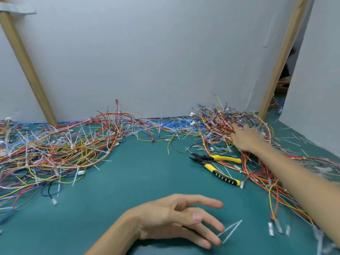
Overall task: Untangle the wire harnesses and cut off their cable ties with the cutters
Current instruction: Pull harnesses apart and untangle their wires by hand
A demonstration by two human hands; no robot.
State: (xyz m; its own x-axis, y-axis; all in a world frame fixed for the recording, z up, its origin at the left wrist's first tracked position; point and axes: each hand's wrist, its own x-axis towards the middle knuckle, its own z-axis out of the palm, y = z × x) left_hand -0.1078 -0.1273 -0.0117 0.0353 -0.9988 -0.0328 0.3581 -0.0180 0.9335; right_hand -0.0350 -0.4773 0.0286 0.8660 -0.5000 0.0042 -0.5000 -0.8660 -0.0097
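Observation:
A wide tangle of coloured wire harnesses with white cable ties (60,150) covers the left of the green mat. A second tangle (222,120) is heaped at the back right and trails down the right side. Yellow-and-black cutters (219,166) lie on the mat, jaws apart and pointing left. My right hand (248,138) reaches into the right tangle, its fingertips buried among the wires and blurred. My left hand (185,219) hovers low over the mat near me, fingers spread and relaxed, holding nothing. A cut white cable tie (230,230) lies just right of its fingertips.
Grey partition boards with wooden posts (27,65) wall off the back and sides. Loose cut cable ties (294,140) litter the mat at the far right. Bare green mat (143,177) lies between the two tangles.

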